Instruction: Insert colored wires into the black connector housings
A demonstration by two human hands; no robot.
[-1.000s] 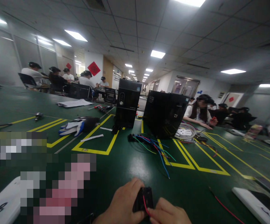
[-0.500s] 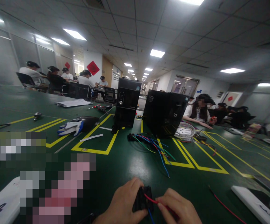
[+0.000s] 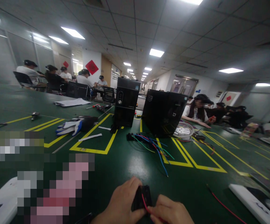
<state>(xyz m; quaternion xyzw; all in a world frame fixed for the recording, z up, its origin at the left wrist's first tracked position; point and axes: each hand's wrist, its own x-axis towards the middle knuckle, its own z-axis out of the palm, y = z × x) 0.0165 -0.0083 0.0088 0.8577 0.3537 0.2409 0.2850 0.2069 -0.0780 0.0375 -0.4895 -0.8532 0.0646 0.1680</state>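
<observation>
My left hand (image 3: 122,200) is closed around a small black block (image 3: 147,192) with slots in it, low in the middle of the view; its exact kind is unclear. A red wire (image 3: 144,200) runs over the top of the block. My right hand (image 3: 171,210) pinches this wire just right of the block, its fingertips close to my left thumb. Beyond my hands lies a bundle of coloured wires (image 3: 159,146) with black connector pieces at its far end. Another red wire (image 3: 225,203) rests apart on the green table, to the right.
Two black computer towers (image 3: 126,104) stand across the table (image 3: 116,168). White and blue gloves (image 3: 70,128) lie left of them, a white basket (image 3: 183,130) right. White flat objects lie near both lower corners. A person (image 3: 199,112) sits at the far right.
My right hand has shifted slightly left and down, closer to the block. The red wire now lies steeper over the block, and the blue wire seen below it is out of sight.
</observation>
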